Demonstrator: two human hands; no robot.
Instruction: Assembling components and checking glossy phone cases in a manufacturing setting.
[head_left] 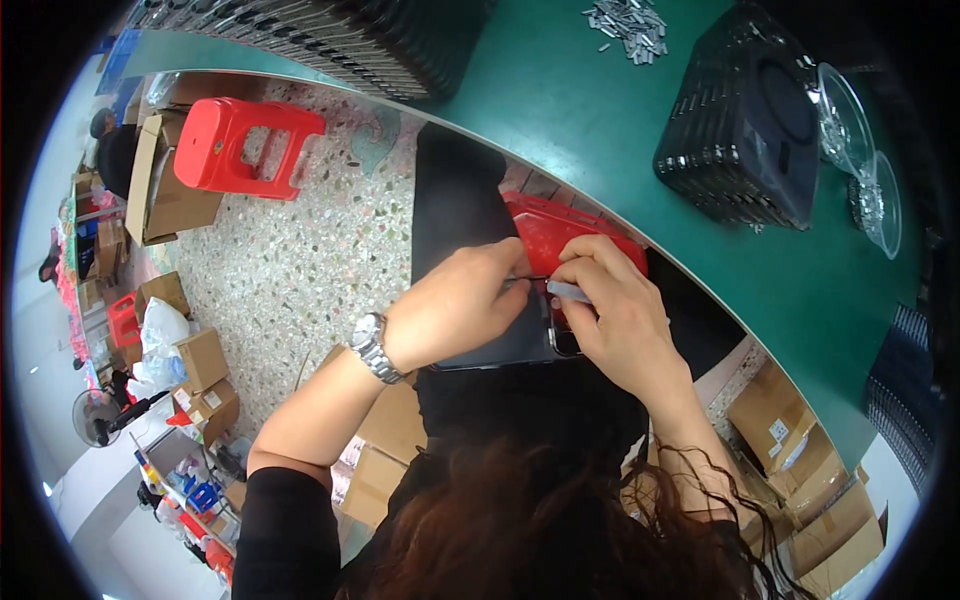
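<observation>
"Black and glossy, what is that flat case (490, 346) in the head view?"

"It looks like a phone case, lying over the person's lap, with a dark framed opening (566, 342) near its right end."

"How does the left hand (458, 302) stand?"

"Curled over the case's upper part, thumb and forefinger nearly meeting at its far edge. I can't tell whether they pinch anything there. A metal wristwatch (372, 350) sits on that wrist."

"And the right hand (628, 322)?"

"Nearly closed: thumb and bent fingers grip a small pale grey piece (568, 291), just above the case's right end. Whether the piece touches the case, I can't make out."

"What's on the green table (560, 115)?"

"A loose heap of little silvery pieces (632, 32) toward the far side, a stack of dark cases (740, 135) to the right of it, and two clear round dishes (848, 122) beside that stack. More dark items stand in a long row (370, 45) at the upper left."

"Anything on the floor?"

"Speckled stone, with a red stool (245, 145) at the left next to an open cardboard box (170, 185). Something red and plastic (555, 228) shows just beyond both hands, below the table's edge."
</observation>
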